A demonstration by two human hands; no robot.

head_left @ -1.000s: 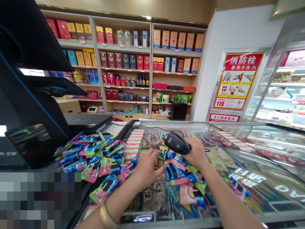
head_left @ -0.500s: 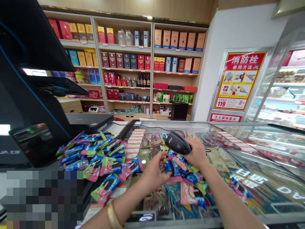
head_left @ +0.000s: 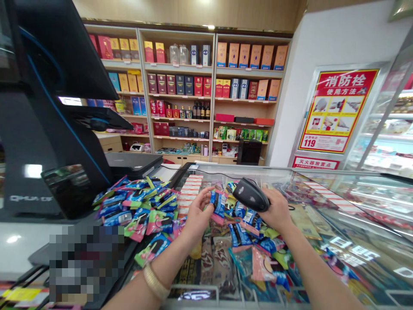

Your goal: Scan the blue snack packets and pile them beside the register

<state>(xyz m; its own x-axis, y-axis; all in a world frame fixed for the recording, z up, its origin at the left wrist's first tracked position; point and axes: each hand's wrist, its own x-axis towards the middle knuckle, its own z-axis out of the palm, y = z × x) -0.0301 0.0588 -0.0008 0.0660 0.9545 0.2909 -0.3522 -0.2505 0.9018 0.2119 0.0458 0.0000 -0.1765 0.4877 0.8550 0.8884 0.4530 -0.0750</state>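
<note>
A black handheld barcode scanner (head_left: 251, 194) is gripped in my right hand (head_left: 276, 211), its head angled up and to the left. My left hand (head_left: 199, 214), with a gold bracelet at the wrist, pinches a small blue and pink snack packet (head_left: 218, 204) just left of the scanner. Below and between the hands lies a loose group of similar packets (head_left: 239, 234) on the glass top of a display case (head_left: 209, 297). A bigger heap of blue, green and pink packets (head_left: 138, 202) lies to the left of my left hand.
A black checkout terminal (head_left: 48, 129) stands at the left. The scanner's thin cable (head_left: 206, 173) runs across the glass at the back. Shelves of boxed bottles (head_left: 180, 84) line the wall behind, and a red fire hydrant sign (head_left: 338, 112) hangs at right.
My left hand has closed on a packet and lifted it up and left, away from the loose group. The scanner stays in my right hand. The view has shifted left.
</note>
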